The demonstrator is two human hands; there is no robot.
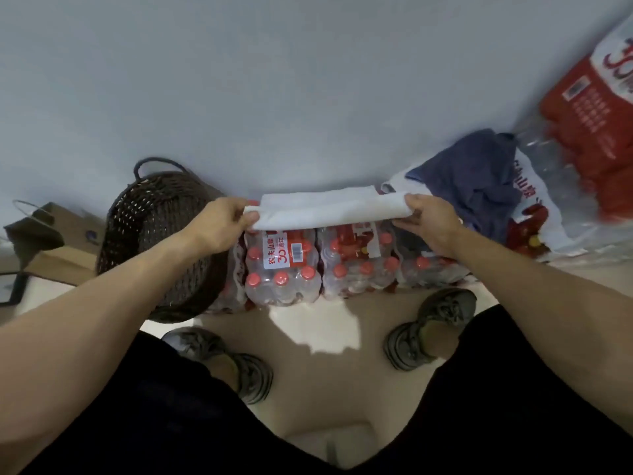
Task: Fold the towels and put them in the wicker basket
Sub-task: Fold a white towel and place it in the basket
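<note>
**Operator:** Both hands pinch the white towel (325,207), one at each end. Left hand (219,224): thumb and curled fingers closed on the left end of the fold. Right hand (428,221): fingers curled over the right end, thumb beneath.

**Trainee:** Where does the towel lie?

**Operator:** I see it stretched level between my hands, over the far edge of the shrink-wrapped bottle packs (308,265), next to the wall (274,80). I cannot tell whether it rests on the packs or hangs just above them.

**Trainee:** Appearance?

**Operator:** Plain white, matte, soft cloth, doubled into a long narrow band; the near edge is rounded where it turns over, the far layer lies flat.

**Trainee:** And the target?

**Operator:** Wicker basket (154,241), on the floor just left of the packs, beside my left wrist. Dark brown open weave, round body, thin loop handle at the far rim. Its inside is not shown to me.

**Trainee:** Other materials?

**Operator:** Packs: clear glossy film over clear bottles with red caps and a red-and-white label. Dark blue cloth (476,180), crumpled, on a further pack at the right. Brown cardboard box (65,248) left of the basket. Floor (325,337): pale, smooth, faintly reflective. Grey shoes (431,327) stand on it.
</note>
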